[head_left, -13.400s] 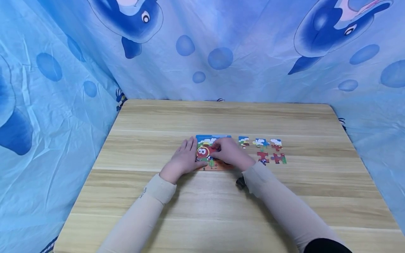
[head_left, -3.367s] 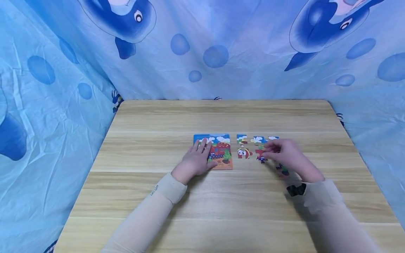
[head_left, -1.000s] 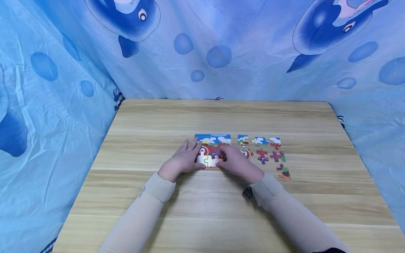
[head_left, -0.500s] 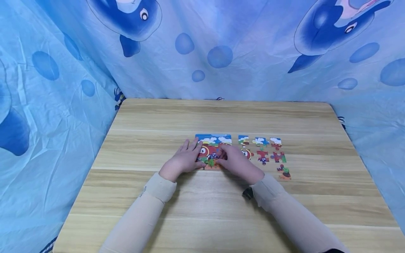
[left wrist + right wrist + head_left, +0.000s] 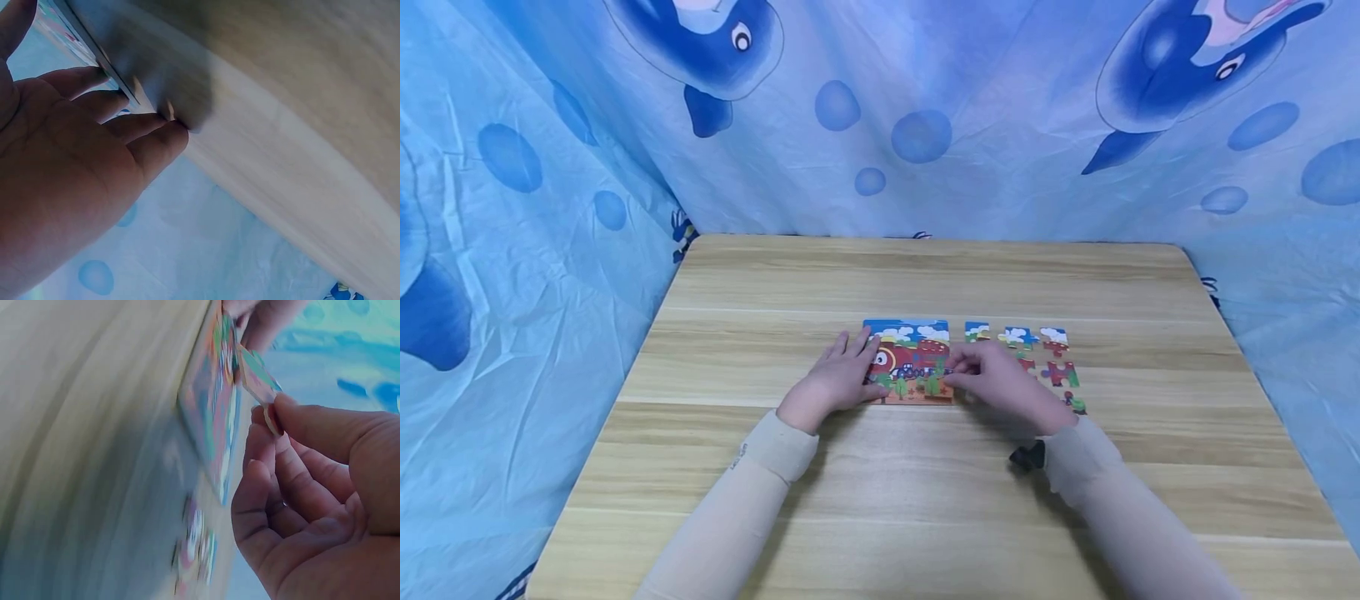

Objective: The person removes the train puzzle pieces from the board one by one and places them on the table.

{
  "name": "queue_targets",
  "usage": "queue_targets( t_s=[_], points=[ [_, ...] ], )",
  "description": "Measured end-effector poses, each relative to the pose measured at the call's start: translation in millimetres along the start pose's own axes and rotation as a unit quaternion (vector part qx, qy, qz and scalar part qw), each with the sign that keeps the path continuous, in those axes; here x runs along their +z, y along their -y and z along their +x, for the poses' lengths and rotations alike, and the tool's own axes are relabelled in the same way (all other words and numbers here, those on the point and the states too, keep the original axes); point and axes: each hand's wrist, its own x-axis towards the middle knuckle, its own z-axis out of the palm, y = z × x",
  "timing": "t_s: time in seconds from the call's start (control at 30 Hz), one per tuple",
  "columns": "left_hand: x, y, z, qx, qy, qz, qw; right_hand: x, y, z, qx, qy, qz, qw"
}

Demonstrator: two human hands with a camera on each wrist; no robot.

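A jigsaw puzzle board (image 5: 906, 323) with a red cartoon train, clouds and cacti lies at the middle of the table. My left hand (image 5: 832, 383) rests along its left side, fingers spread and fairly straight, the tips at the board's edge in the left wrist view. At the board's right edge, my right hand (image 5: 1000, 379) pinches a small puzzle piece (image 5: 256, 378) between thumb and forefinger. The right wrist view shows that piece raised and tilted over the board, its green and orange face partly visible. The other right fingers are loosely curled.
Loose puzzle pieces lie in rows right of the board: a sky piece (image 5: 977, 330), a cloud piece (image 5: 1018, 336), a cloud-and-red piece (image 5: 1055, 340) and a red-green piece (image 5: 1062, 374). My right hand hides others. A blue dolphin-print curtain (image 5: 880, 100) encloses the wooden table (image 5: 865, 517).
My right hand has shifted right, from over the board's lower right to its right edge, pinching the piece. It now covers several loose pieces. My left hand has stayed put.
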Motion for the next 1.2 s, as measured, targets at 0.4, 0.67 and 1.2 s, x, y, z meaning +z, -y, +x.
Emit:
queue_targets(
  t_s=[0.4, 0.67, 1.2],
  points=[
    [-9.3, -9.1, -8.3, 0.007, -0.018, 0.013, 0.9997, -43, -38, -35.3, 0.022, 0.004, -0.017, 0.9996],
    [-4.6, -4.4, -2.2, -0.002, -0.013, 0.013, 0.9998, -66, -55, -58.4, 0.061, 0.036, -0.018, 0.9973],
    [-12.3, -8.1, -9.1, 0.01, -0.018, 0.011, 0.9997, -68, -67, -61.1, 0.07, 0.035, -0.066, 0.9947]
  ],
)
